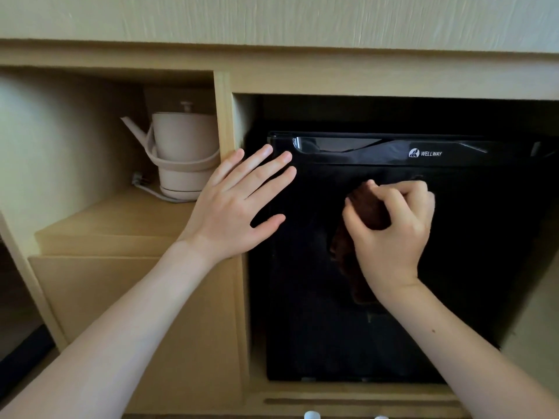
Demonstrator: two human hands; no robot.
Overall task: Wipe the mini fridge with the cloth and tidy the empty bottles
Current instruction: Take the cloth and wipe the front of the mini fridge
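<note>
A wooden cabinet [222, 116] holds the closed black mini fridge [469, 252] in its right compartment. The left hand [233, 204] lies flat over the door's upper left corner, fingers straight and spread. The right hand [393, 234] curls around the dark brown cloth [370, 210] at the door's front.

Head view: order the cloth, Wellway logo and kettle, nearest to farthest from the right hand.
1. Cloth, gripped in the right hand itself.
2. Wellway logo, just above, on the mini fridge.
3. Kettle, far left in the neighbouring shelf compartment.
</note>
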